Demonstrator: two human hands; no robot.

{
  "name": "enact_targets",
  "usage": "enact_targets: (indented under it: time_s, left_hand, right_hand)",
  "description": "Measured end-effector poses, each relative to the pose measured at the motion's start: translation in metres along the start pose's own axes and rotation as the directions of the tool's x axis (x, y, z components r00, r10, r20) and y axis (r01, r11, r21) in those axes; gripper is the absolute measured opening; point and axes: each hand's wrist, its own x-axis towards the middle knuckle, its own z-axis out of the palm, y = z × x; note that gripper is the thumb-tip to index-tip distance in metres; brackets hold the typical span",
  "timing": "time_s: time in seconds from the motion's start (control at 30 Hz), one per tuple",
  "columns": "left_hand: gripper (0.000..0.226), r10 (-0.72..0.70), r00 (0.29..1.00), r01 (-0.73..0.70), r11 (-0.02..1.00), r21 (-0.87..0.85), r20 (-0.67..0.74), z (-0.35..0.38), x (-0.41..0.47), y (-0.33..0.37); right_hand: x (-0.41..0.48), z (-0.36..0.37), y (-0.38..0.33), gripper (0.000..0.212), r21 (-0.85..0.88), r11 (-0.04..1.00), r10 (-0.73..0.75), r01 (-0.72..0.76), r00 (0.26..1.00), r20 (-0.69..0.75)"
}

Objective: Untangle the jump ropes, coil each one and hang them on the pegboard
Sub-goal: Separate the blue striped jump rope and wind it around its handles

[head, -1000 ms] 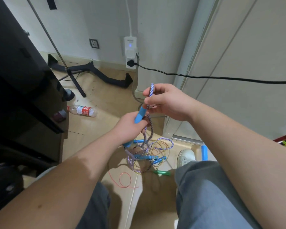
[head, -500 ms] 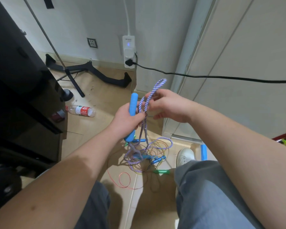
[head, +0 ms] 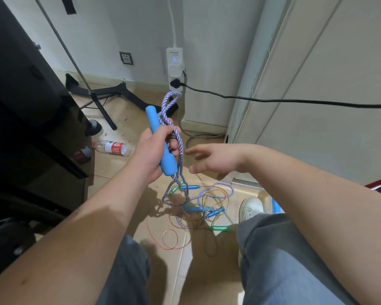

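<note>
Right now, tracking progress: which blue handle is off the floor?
The large blue handle in the left hand; the slimmer blue handles lie on the floor.

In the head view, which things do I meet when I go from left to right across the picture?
Black furniture → plastic bottle → left hand, gripping the blue handle → right hand, fingers spread → white shoe.

Pale wall [head: 101, 29] at the back, a socket [head: 126, 58] set low in it, a white power strip [head: 174, 62] hanging just beside, its black cable [head: 273, 99] running off right. Tan tiled floor [head: 119, 179], a plastic bottle [head: 113, 147] lying beside the black cabinet [head: 20, 106] at left; cream panels [head: 328, 84] fill the right.
</note>
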Motion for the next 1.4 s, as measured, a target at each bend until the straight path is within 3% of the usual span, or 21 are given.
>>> enact_targets:
  time_s: [0.17,0.27,0.33,0.43,0.5,0.57,0.63,0.73,0.77,0.8,0.97,1.13,1.17,1.23,1.3,1.37,1.4]
  left_hand:
    - [0.014,0.012,1.000,-0.012,1.000,0.001,-0.012,0.002,-0.001,-0.002]
    - [0.004,0.054,0.991,-0.038,0.991,0.125,-0.124,-0.007,0.006,-0.001]
    - [0.012,0.046,0.978,0.033,0.928,0.370,-0.203,-0.017,0.012,-0.005]
    - [0.014,-0.164,0.974,0.225,0.809,0.543,-0.159,-0.024,0.009,-0.016]
    - [0.016,-0.244,0.968,0.226,0.768,0.600,-0.052,-0.020,0.004,-0.022]
    - [0.022,-0.214,0.977,0.149,0.746,0.650,0.023,-0.015,0.002,-0.029]
    - [0.027,-0.140,0.990,0.068,0.606,0.793,0.022,-0.013,0.002,-0.033]
    - [0.038,-0.079,0.996,0.069,0.287,0.956,-0.048,-0.015,0.001,-0.036]
    - [0.041,-0.065,0.996,0.073,0.255,0.964,-0.058,-0.016,0.002,-0.037]
    - [0.041,-0.049,0.997,0.065,0.277,0.959,-0.053,-0.017,0.002,-0.036]
    - [0.021,0.044,0.997,-0.076,0.601,0.796,0.062,-0.012,0.002,-0.030]
    - [0.015,0.052,0.995,-0.093,0.759,0.645,0.083,-0.006,-0.002,-0.025]
    - [0.016,0.058,0.996,-0.091,0.795,0.600,0.075,-0.004,-0.004,-0.022]
    - [0.016,0.077,0.996,-0.087,0.876,0.474,0.041,-0.001,-0.004,-0.016]
    - [0.015,0.074,0.997,-0.067,0.939,0.336,-0.007,-0.001,-0.003,-0.011]
    - [0.013,0.050,0.998,-0.041,0.977,0.210,-0.040,-0.003,-0.001,-0.007]
    - [0.013,0.047,0.997,-0.036,0.984,0.175,-0.061,-0.005,0.001,-0.006]
  right_hand:
    - [0.005,0.007,-0.004,0.013,-0.070,0.994,-0.082,0.086,0.995,0.048]
    - [0.005,0.004,-0.004,0.015,-0.038,0.995,-0.091,0.090,0.996,-0.010]
    - [0.005,-0.001,-0.004,0.017,0.122,0.986,-0.106,0.117,0.990,-0.097]
    - [0.004,-0.011,-0.011,0.018,0.381,0.890,-0.134,0.250,0.943,-0.305]
    - [0.003,-0.016,-0.017,0.016,0.516,0.783,-0.135,0.348,0.904,-0.405]
    - [0.000,-0.018,-0.024,0.015,0.605,0.683,-0.122,0.410,0.880,-0.459]
    - [-0.003,-0.018,-0.029,0.015,0.636,0.635,-0.108,0.438,0.866,-0.489]
    - [-0.004,-0.017,-0.032,0.015,0.643,0.618,-0.109,0.452,0.860,-0.499]
    - [-0.005,-0.017,-0.032,0.015,0.642,0.619,-0.111,0.452,0.860,-0.498]
    - [-0.005,-0.016,-0.032,0.015,0.642,0.619,-0.112,0.451,0.861,-0.496]
    - [-0.007,-0.012,-0.034,0.019,0.683,0.583,-0.105,0.441,0.874,-0.475]
    - [-0.010,-0.015,-0.036,0.017,0.744,0.498,-0.117,0.446,0.884,-0.452]
    - [-0.010,-0.016,-0.034,0.019,0.730,0.537,-0.144,0.422,0.899,-0.413]
    - [-0.010,-0.014,-0.022,0.027,0.590,0.742,-0.189,0.319,0.943,-0.273]
    - [-0.011,-0.009,-0.010,0.028,0.369,0.914,-0.179,0.171,0.984,-0.013]
    - [-0.010,-0.002,-0.001,0.021,0.166,0.986,-0.062,0.029,0.978,0.198]
    - [-0.008,0.000,0.002,0.017,0.029,1.000,0.004,-0.011,0.976,0.216]
